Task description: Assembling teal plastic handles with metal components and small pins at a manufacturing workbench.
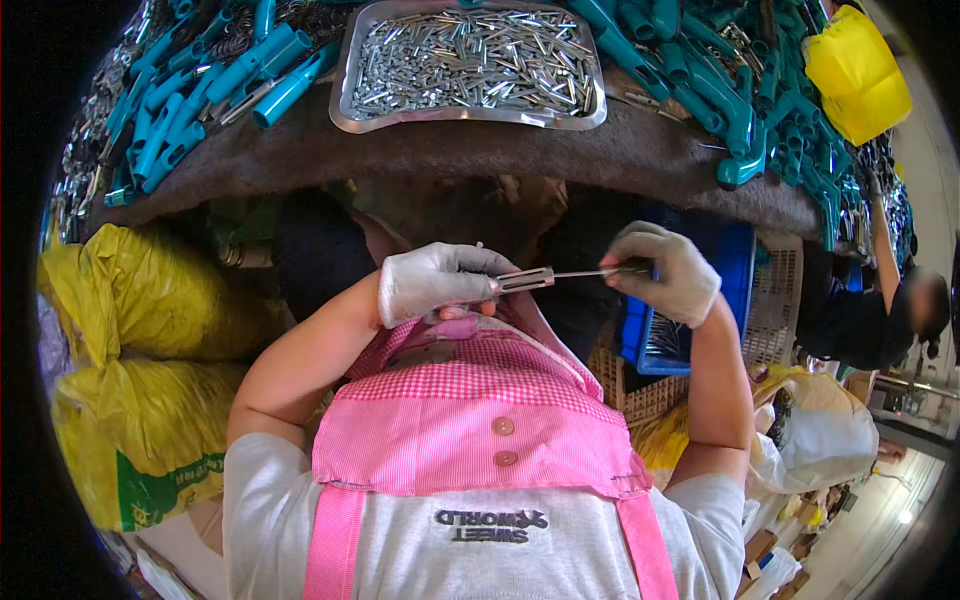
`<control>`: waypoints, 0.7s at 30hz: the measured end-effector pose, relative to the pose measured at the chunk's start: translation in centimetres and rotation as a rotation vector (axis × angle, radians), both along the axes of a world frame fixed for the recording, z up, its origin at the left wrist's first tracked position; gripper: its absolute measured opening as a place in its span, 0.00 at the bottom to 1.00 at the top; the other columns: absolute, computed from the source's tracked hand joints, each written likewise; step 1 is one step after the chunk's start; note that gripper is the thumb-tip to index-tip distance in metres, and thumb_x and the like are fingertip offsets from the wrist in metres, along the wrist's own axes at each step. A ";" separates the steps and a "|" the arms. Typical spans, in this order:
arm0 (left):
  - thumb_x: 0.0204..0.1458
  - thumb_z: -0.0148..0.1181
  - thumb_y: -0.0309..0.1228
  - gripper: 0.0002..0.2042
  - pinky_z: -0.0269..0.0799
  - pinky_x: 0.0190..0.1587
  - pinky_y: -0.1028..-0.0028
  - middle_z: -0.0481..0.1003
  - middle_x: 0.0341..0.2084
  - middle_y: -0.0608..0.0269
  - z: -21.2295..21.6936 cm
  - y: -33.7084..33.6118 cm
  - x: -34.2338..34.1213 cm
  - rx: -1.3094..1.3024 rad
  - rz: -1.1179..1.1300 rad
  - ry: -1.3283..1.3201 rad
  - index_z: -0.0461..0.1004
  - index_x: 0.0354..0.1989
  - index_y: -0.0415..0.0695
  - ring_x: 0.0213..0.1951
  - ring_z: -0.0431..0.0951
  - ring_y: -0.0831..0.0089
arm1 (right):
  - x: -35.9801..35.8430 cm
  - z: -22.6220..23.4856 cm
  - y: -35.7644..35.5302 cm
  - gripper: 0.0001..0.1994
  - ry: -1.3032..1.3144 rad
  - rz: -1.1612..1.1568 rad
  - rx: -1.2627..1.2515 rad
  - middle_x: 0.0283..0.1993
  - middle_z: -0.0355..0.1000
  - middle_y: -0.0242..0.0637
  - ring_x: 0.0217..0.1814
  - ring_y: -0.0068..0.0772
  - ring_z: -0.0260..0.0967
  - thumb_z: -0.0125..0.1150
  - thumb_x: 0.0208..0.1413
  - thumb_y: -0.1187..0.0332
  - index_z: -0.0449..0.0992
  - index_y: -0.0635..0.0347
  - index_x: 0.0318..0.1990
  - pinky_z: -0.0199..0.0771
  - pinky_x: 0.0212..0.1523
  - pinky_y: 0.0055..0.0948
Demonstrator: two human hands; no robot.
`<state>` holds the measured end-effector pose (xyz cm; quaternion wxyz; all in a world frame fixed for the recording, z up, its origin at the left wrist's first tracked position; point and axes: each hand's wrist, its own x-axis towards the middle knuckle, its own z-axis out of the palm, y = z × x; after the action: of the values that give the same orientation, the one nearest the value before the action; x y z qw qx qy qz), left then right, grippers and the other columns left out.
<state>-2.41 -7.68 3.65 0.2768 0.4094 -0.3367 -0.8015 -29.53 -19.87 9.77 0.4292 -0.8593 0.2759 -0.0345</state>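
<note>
In front of my chest, my left hand (430, 287), in a white glove, is closed around a short slotted metal tube (526, 280). The tube sticks out past the fingertips toward the right. A thin straight metal rod (578, 273) runs from the tube's right end to my right hand (672, 273), also gloved in white. That hand pinches the rod near a dark end piece, which the fingers partly hide. Whether the rod's tip sits inside the tube or only touches it, I cannot tell. Both hands are above the pink apron (460, 430).
A metal tray (470, 121) heaped with small metal pins stands on the brown-covered table (450, 155). Teal plastic housings (165, 135) pile up on both sides. A blue crate (737, 265) is beside my right arm; yellow sacks (150, 410) lie at left. Another person (850, 315) works at far right.
</note>
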 end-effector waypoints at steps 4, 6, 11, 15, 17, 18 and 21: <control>0.54 0.50 0.28 0.19 0.59 0.21 0.87 0.72 0.27 0.66 0.1 -0.4 -1.0 -0.032 -0.115 -0.015 0.65 0.55 0.39 0.18 0.62 0.87 | 2.6 -1.3 1.7 0.09 0.008 0.111 0.000 0.35 0.70 0.38 0.36 0.32 0.69 0.66 0.43 0.73 0.76 0.63 0.33 0.69 0.37 0.27; 0.54 0.49 0.29 0.20 0.59 0.21 0.87 0.72 0.27 0.66 0.0 -0.4 -0.8 -0.025 -0.146 -0.045 0.63 0.57 0.40 0.18 0.61 0.87 | 2.6 -1.6 1.8 0.09 0.056 0.098 0.024 0.36 0.70 0.37 0.36 0.30 0.69 0.67 0.42 0.73 0.76 0.63 0.33 0.69 0.37 0.26; 0.54 0.49 0.28 0.22 0.57 0.18 0.88 0.70 0.26 0.65 -0.9 -0.2 -1.6 0.037 -0.114 0.085 0.60 0.58 0.39 0.19 0.62 0.86 | 2.4 -2.7 2.2 0.10 -0.021 -0.103 0.256 0.32 0.70 0.33 0.34 0.21 0.69 0.68 0.41 0.77 0.76 0.65 0.33 0.70 0.35 0.20; 0.55 0.49 0.29 0.21 0.60 0.20 0.89 0.70 0.28 0.67 -1.2 0.2 -2.0 0.056 -0.089 0.086 0.62 0.58 0.44 0.20 0.62 0.88 | 2.1 -4.2 3.1 0.09 -0.133 -0.200 0.291 0.34 0.72 0.32 0.38 0.23 0.72 0.66 0.45 0.76 0.75 0.65 0.34 0.71 0.38 0.19; 0.55 0.50 0.29 0.20 0.60 0.21 0.89 0.70 0.28 0.67 -1.4 0.4 -1.8 0.121 -0.030 0.148 0.62 0.58 0.44 0.20 0.63 0.88 | 1.8 -4.2 3.3 0.07 -0.228 -0.304 0.539 0.36 0.73 0.33 0.38 0.23 0.72 0.63 0.48 0.75 0.75 0.66 0.35 0.71 0.38 0.20; 0.55 0.50 0.31 0.20 0.60 0.21 0.90 0.70 0.27 0.67 -1.5 0.4 -1.8 0.124 -0.019 0.180 0.62 0.57 0.44 0.21 0.63 0.88 | 1.7 -4.2 3.3 0.06 -0.327 -0.408 0.784 0.37 0.73 0.34 0.38 0.23 0.72 0.60 0.52 0.74 0.75 0.66 0.36 0.71 0.38 0.20; 0.54 0.51 0.28 0.20 0.59 0.17 0.88 0.70 0.27 0.61 -2.6 0.7 -2.1 0.163 0.072 0.272 0.61 0.57 0.41 0.18 0.65 0.84 | 1.3 -5.2 3.8 0.08 -0.279 -0.429 0.711 0.37 0.73 0.35 0.34 0.22 0.70 0.54 0.57 0.72 0.75 0.66 0.41 0.71 0.37 0.20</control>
<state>-4.53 -7.01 1.00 0.3144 0.3300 -0.2150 -0.8637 -28.22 -16.07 4.54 0.7146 -0.5685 0.3823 -0.1416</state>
